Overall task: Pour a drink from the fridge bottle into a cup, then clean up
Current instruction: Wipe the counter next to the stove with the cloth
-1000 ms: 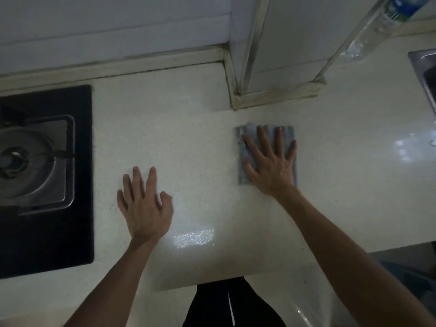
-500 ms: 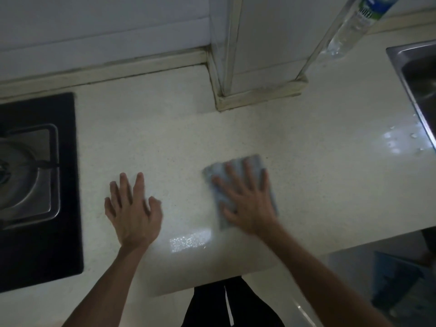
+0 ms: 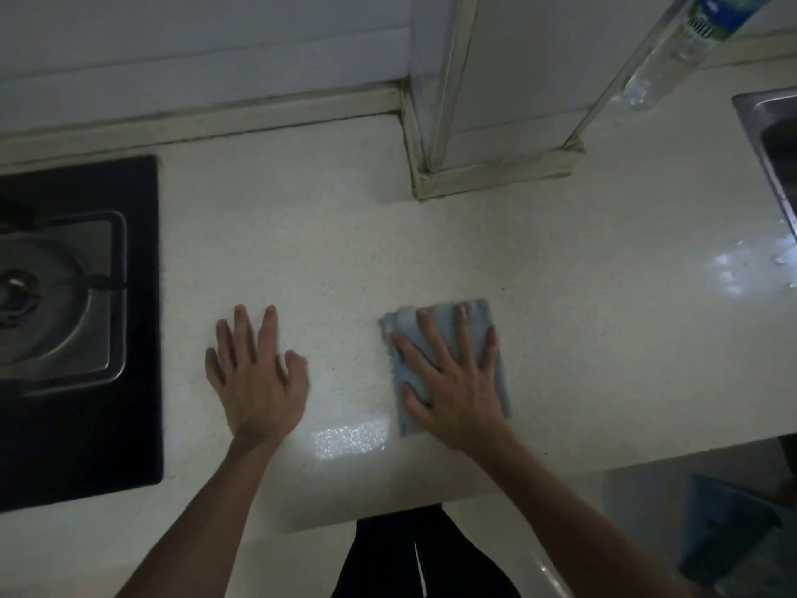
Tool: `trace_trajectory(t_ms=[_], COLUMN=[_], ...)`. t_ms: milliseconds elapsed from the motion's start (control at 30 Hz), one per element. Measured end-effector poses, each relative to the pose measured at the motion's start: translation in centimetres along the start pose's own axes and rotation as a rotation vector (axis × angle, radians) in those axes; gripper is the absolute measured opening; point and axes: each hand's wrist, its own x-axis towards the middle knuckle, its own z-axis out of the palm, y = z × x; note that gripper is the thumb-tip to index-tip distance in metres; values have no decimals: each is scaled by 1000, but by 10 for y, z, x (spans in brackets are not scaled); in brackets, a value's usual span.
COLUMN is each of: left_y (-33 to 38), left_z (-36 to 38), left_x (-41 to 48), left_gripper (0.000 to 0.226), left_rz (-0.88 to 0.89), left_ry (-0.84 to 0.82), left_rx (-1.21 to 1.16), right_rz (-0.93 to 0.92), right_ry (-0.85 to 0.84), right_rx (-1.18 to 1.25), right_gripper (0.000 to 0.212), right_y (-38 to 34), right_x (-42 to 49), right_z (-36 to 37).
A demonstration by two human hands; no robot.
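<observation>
The right hand (image 3: 457, 394) lays its fingers (image 3: 431, 338) wide and straight on a folded grey-blue cloth (image 3: 403, 321), pressing it flat to the pale speckled surface (image 3: 560, 317). The cloth shows past the fingertips at 12 o'clock and beside the thumb at 9 o'clock. At 9 o'clock from the cloth, apart from it, the left hand (image 3: 254, 381) rests palm down with straight, loosely spread fingers holding nothing. Farther out, a clear plastic bottle (image 3: 673, 49) is at 1 o'clock beside a white column (image 3: 509, 101), a steel sink (image 3: 772, 135) at 2 o'clock, and a gas stove (image 3: 64, 295) at 9 o'clock.
</observation>
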Motion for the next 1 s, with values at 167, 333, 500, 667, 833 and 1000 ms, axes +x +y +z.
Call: trace_trajectory(t_ms=[167,333,500,667,833,1000], left_y=[-4,-4,-1,-3,-3,-7], left_z=[2,3,2,4,4,4], left_x=[2,1,1,2,1,1], left_gripper=[68,67,69,69,68,67], left_rz=[3,5,-13,-9,-5,11], left_ry=[-11,2,-16,-6,-15,-33], left_rx=[1,17,29,8,3,17], right_rz=[176,257,41,-88,-77,-171], right_ry=[-31,2,23,-19,6,24], right_rx=[-51,9,42,-107,-58,-19], right_gripper=[73,76,77,75,74,73], right_y=[92,38,-53,-59,-84,-96], right_x=[56,22,3,106,75,22], right_z=[-27,-16,9,-4,9,21])
